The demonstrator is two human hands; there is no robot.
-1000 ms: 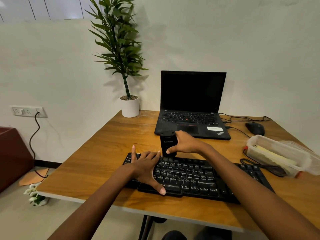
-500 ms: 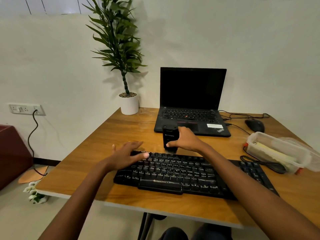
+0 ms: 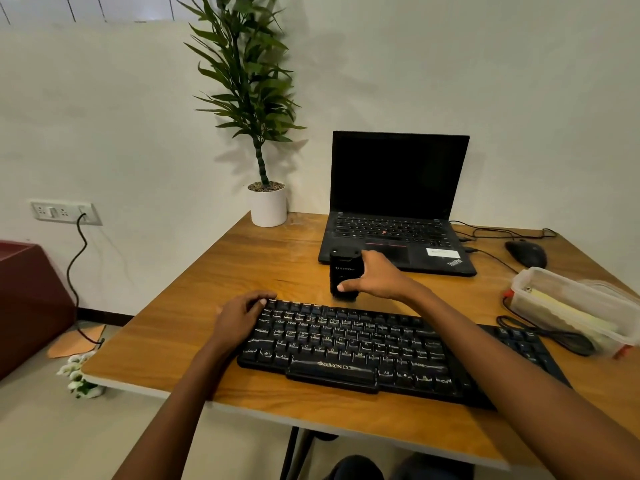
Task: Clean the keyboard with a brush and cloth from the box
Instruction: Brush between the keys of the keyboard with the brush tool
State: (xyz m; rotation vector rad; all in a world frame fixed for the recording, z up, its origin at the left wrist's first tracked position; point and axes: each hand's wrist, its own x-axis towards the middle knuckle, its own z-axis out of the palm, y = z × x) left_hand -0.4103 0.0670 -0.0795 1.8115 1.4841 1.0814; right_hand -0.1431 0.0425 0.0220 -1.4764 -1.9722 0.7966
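Observation:
A black keyboard [image 3: 349, 348] lies across the near part of the wooden desk [image 3: 270, 265]. My left hand [image 3: 239, 318] curls around the keyboard's far left corner and grips it. My right hand [image 3: 372, 277] wraps a small upright black device [image 3: 343, 275] that stands on the desk just behind the keyboard. A clear plastic box [image 3: 571, 306] sits at the right edge, open, with a pale flat item inside. I cannot make out a brush or a cloth.
An open black laptop [image 3: 398, 209] stands behind the device. A black mouse [image 3: 526, 252] and loose cables [image 3: 540, 337] lie at the right. A potted plant [image 3: 266, 202] stands at the back left corner. Bare wood lies left of the keyboard.
My left hand slid off the keys to the keyboard's far left corner and closed on it. My right hand stayed on the black device. The view tilted slightly.

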